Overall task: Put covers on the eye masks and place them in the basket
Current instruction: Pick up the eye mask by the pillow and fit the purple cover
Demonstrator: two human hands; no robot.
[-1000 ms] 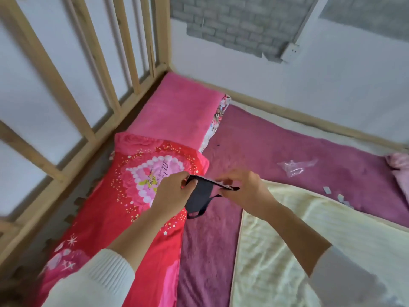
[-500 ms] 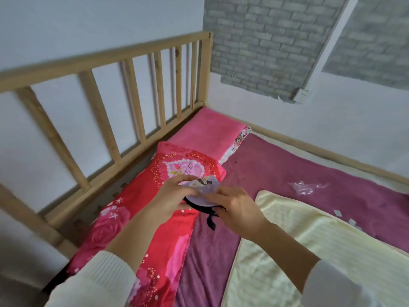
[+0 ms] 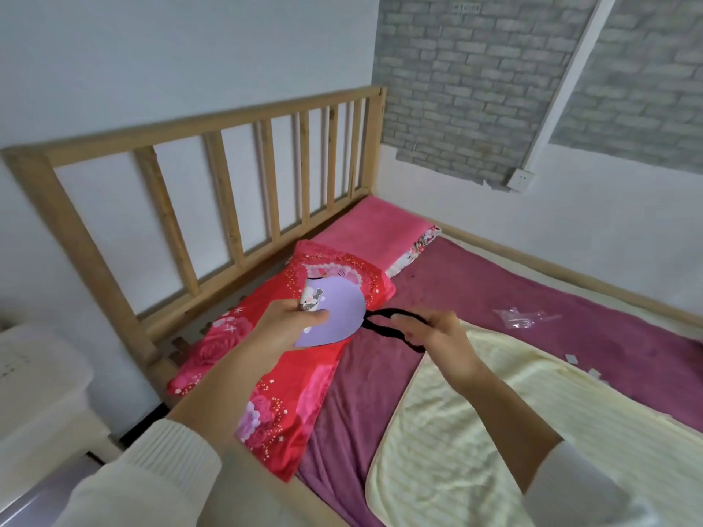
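Lilac-covered eye mask (image 3: 334,313) held above the red pillow (image 3: 281,359), pinched in the left hand (image 3: 293,325), its black strap (image 3: 395,329) gripped by the closed right hand (image 3: 437,336), over the bed (image 3: 532,283).

I count one lilac fabric eye mask (image 3: 334,315) with one black elastic strap (image 3: 395,325), two pillows, one red floral (image 3: 289,374) and one plain pink (image 3: 374,232), one cream striped blanket (image 3: 494,431), one crumpled clear plastic wrapper (image 3: 523,318), and one white plastic bin (image 3: 38,393).
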